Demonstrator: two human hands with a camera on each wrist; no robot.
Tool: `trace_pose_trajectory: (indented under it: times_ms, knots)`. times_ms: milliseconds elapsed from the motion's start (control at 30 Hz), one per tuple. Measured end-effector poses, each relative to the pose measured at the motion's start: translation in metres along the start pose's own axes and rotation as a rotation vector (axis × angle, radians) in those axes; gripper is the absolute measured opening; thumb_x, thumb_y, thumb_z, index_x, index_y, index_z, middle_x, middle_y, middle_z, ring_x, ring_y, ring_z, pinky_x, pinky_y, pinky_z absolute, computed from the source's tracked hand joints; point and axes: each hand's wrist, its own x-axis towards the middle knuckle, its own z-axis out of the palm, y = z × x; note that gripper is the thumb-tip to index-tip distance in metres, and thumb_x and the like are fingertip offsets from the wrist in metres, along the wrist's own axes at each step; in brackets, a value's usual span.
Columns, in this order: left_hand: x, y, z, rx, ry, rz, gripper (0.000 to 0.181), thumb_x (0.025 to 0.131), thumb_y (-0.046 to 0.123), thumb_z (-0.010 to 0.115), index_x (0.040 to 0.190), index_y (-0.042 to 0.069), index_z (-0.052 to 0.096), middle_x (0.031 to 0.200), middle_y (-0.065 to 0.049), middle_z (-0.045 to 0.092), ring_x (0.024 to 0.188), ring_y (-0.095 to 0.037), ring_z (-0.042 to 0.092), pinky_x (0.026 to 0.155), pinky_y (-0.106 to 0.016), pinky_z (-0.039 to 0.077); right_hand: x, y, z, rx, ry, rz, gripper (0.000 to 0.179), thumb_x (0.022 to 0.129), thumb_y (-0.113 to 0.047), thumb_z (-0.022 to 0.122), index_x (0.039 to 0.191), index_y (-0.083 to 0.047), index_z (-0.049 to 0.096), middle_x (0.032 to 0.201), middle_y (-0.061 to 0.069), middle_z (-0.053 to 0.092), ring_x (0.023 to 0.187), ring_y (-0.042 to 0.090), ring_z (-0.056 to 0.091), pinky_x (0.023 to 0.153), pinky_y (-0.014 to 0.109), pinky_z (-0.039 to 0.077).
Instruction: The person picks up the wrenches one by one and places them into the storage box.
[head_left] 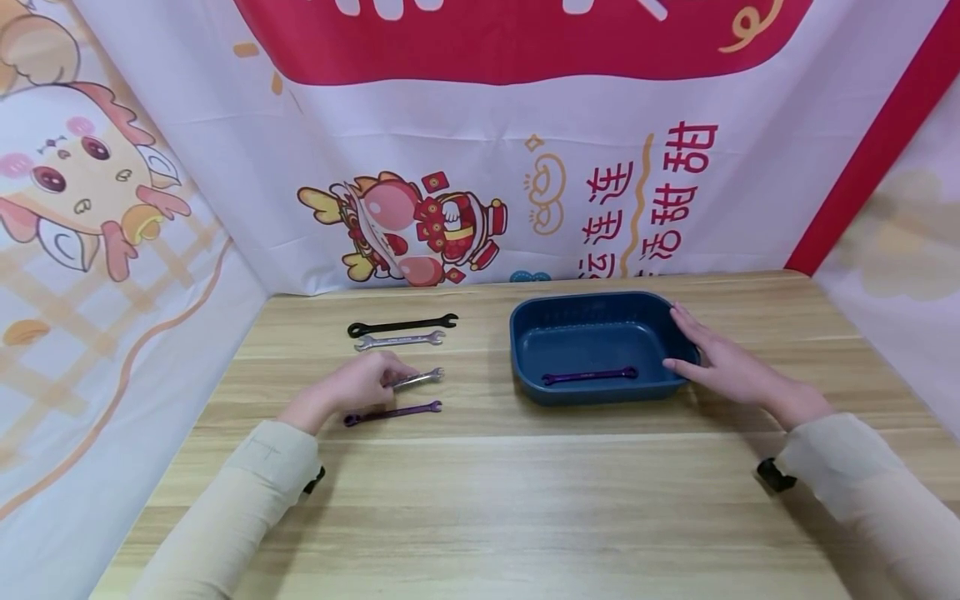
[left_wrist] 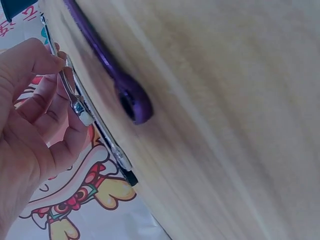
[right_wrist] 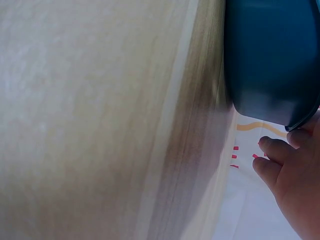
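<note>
My left hand (head_left: pixel 369 379) pinches a silver wrench (head_left: pixel 420 378) between thumb and fingers, above the left part of the table. In the left wrist view the ring end of this wrench (left_wrist: pixel 80 111) sticks out past the fingers. Nearer to me lies a purple wrench (head_left: pixel 397 412). Behind the hand lie another silver wrench (head_left: pixel 401 340) and a black wrench (head_left: pixel 405 325). My right hand (head_left: pixel 720 362) holds the right rim of a blue plastic bin (head_left: pixel 525 367), thumb over the inner side. Inside the bin lies a second purple wrench (head_left: pixel 590 376).
Everything stands on a wood-grain table (head_left: pixel 480 508). A printed cloth (head_left: pixel 450 125) hangs along the table's back edge, and more cloth hangs at both sides. Small black pieces (head_left: pixel 775 475) show by both wrists.
</note>
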Motion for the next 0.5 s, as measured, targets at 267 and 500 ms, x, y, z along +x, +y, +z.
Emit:
trace_pose_trajectory:
  times_ms: [267,500]
  knots:
    - [0.001,0.006,-0.005,-0.014,0.014,-0.002,0.05,0.079,-0.013,0.066,0.125,0.004,0.073,0.106,-0.009,0.069,0.087,-0.019,0.059,0.074,-0.034,0.053,0.0,-0.001,-0.001,0.007,-0.003,0.002,0.094,0.101,-0.046,0.061,0.166,-0.012,0.002,0.171,0.016,-0.001,0.151,0.049,0.011,0.11,0.07,0.025]
    - [0.003,0.014,-0.01,-0.014,0.02,0.003,0.05,0.079,-0.011,0.065,0.126,0.005,0.074,0.112,-0.01,0.069,0.089,-0.02,0.06,0.07,-0.033,0.051,0.001,0.001,0.0,0.006,-0.006,-0.007,0.093,0.102,-0.045,0.061,0.165,-0.011,0.002,0.17,0.017,-0.001,0.151,0.049,0.012,0.11,0.069,0.025]
